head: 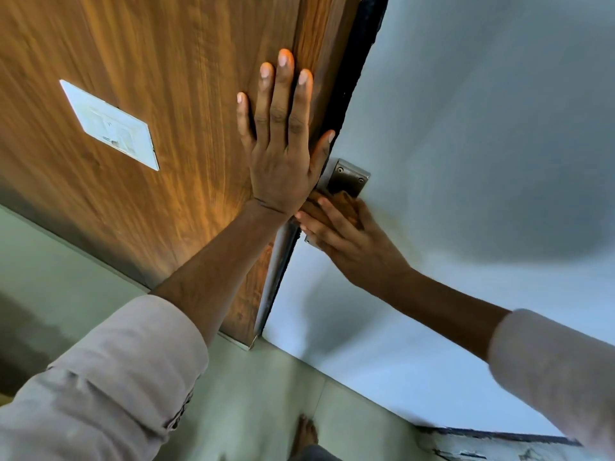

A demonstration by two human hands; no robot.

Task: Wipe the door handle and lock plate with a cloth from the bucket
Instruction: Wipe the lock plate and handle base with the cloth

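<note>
My left hand lies flat with spread fingers on the brown wooden door, near its edge. A metal lock plate with two screws sits on the pale blue door face to the right. My right hand presses a brown cloth against the lower part of that plate. The cloth and my hands hide the door handle. No bucket is in view.
A white rectangular sign is fixed to the wooden door. The dark door edge runs between the two surfaces. Pale green floor tiles lie below, with my bare foot on them. Both sleeves are rolled.
</note>
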